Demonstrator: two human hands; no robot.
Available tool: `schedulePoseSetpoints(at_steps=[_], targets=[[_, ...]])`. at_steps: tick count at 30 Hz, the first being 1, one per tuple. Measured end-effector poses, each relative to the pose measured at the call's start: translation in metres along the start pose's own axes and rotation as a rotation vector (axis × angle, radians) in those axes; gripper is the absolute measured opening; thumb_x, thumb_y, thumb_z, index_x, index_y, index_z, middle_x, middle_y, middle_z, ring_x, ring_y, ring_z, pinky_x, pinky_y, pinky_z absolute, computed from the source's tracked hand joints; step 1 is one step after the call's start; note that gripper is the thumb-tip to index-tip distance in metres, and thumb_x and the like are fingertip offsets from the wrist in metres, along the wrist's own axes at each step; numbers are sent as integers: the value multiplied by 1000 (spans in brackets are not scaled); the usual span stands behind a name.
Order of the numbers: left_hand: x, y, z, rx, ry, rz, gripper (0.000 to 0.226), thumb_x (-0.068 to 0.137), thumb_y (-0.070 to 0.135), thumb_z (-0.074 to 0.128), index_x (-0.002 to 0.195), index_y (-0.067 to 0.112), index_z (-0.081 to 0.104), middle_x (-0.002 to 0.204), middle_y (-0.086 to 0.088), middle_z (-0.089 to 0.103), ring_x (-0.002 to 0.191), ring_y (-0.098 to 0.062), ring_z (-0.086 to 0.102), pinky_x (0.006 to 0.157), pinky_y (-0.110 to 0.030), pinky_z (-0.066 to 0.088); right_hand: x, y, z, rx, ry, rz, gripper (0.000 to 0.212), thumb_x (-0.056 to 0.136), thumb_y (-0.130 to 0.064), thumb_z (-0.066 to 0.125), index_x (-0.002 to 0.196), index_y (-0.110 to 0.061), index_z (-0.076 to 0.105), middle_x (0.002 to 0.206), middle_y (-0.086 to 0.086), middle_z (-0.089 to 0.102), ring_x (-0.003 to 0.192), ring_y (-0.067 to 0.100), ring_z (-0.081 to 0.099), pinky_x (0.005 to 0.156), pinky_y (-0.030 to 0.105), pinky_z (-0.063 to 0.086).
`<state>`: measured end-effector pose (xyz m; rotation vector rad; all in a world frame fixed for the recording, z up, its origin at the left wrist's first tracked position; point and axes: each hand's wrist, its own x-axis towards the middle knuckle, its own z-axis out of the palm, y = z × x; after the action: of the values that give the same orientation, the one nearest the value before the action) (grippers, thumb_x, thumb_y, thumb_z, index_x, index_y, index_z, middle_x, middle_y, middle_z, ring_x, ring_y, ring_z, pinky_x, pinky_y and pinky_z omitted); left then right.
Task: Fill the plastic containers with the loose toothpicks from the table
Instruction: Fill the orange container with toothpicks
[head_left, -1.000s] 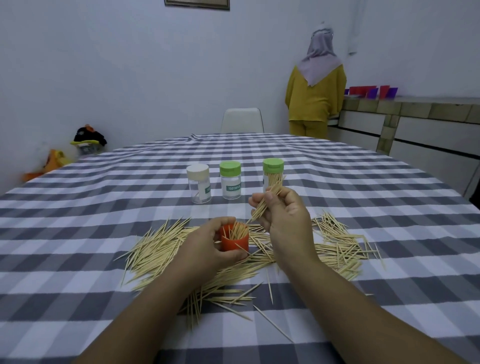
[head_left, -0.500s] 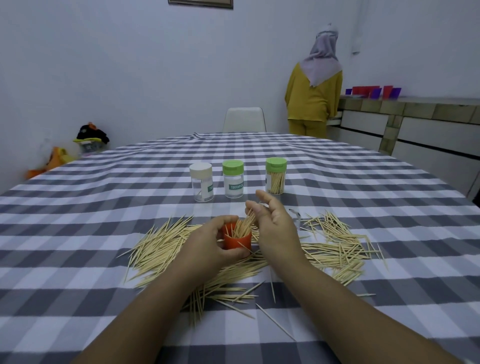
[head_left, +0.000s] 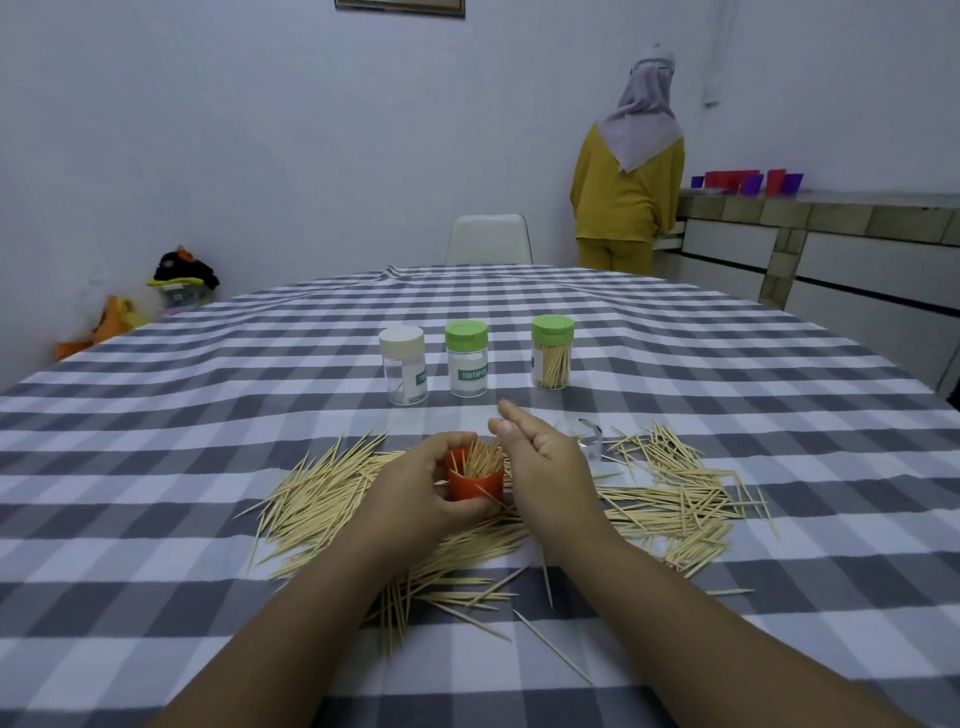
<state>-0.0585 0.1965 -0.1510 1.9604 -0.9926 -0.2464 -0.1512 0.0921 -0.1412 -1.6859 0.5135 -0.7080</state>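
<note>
Your left hand (head_left: 415, 499) grips the orange container (head_left: 475, 486) with fingers and thumb curled round its wall, holding it just above the toothpick pile at the table's near centre. A bundle of toothpicks stands inside it, tips poking above the rim. Your right hand (head_left: 543, 457) sits just beside the container at its 3 o'clock, fingers loosely spread and holding nothing, the thumb and forefinger reaching toward 12 o'clock over the rim.

The loose toothpicks (head_left: 675, 499) lie scattered on the grey-and-white checked tablecloth (head_left: 208, 415) around and under both hands, one heap fanning out toward 9 o'clock and another toward 3 o'clock, with a few strays toward 6 o'clock between your forearms.

At 12 o'clock from your hands, three capped jars stand upright in a row, apart from one another: the cream-capped jar (head_left: 402, 371) on the left, the middle green-capped jar (head_left: 467, 358) labelled TOOTHPICK, and the right green-capped jar (head_left: 552, 358) with toothpicks inside. A clear object (head_left: 589, 439), perhaps a container body lying on its side, rests just beyond your right hand; it is too faint to name for certain.

Past the table's far edge at 12 o'clock stands a white chair (head_left: 488, 239), and at 1 o'clock a person in a yellow top (head_left: 626, 192) faces the counter (head_left: 831, 228).
</note>
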Motion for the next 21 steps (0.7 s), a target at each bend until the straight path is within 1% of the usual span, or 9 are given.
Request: schedulePoseSetpoints(at_steps=[2,5,7,8,9,10,13,17,21], targets=[[0,0,0,-1,0,-2,70,71,26,83,132,33,49,102,22,54,86,7,58,67,-5,47,0,0,-1,-11,-18,23,32,99,-28,47,127,-19,60,117,-3,63,108,13,58,94,36,51],[1,1,0,3,0,-4,71,70,26,83,132,33,49,104,19,55,87,7,58,70,-7,48,-1,-3,-2,-18,-49,45,29,98,-27,49,121,-18,65,104,-6,65,98,9,60,91,34,52],[1,1,0,-1,-4,-17,73,70,26,83,133,34,47,105,18,54,86,7,58,69,-7,48,0,-6,-6,-8,-43,60,28,98,-28,49,120,-22,65,107,-5,65,97,10,60,86,33,55],[0,2,0,-6,-6,-24,74,70,26,83,133,34,47,104,19,52,84,8,57,66,-7,48,1,-9,-9,-11,-38,63,28,98,-28,49,121,-23,64,109,-5,65,96,9,60,80,28,56],[0,2,0,-12,-9,-29,74,70,26,83,134,34,47,103,20,51,83,8,55,64,-6,47,3,-13,-14,-36,-34,60,28,99,-28,48,121,-24,63,110,-5,66,98,8,60,75,23,54],[-1,3,0,-16,-12,-32,74,70,26,83,134,34,46,104,21,50,82,9,55,63,-6,46,4,-16,-21,-81,-36,53,28,99,-27,48,122,-23,63,114,-4,66,102,10,59,76,23,50],[-1,3,-1,-5,-16,-33,75,70,28,83,135,34,45,106,19,49,81,9,53,64,-6,45,10,-26,-49,-343,-137,66,27,98,-21,50,121,-22,64,120,-2,66,110,13,59,90,29,44],[-2,5,-1,19,-11,-29,76,70,29,83,135,34,45,107,16,48,80,8,52,65,-7,44,9,-37,-90,-811,-308,154,33,97,-9,48,122,-23,64,128,-3,61,116,15,55,95,26,41],[-2,6,0,37,-2,-26,75,70,30,83,135,35,45,105,17,48,78,10,51,61,-5,43,4,-43,-106,-1270,-574,250,55,95,-3,42,144,-27,41,147,2,41,128,23,43,91,24,37]])
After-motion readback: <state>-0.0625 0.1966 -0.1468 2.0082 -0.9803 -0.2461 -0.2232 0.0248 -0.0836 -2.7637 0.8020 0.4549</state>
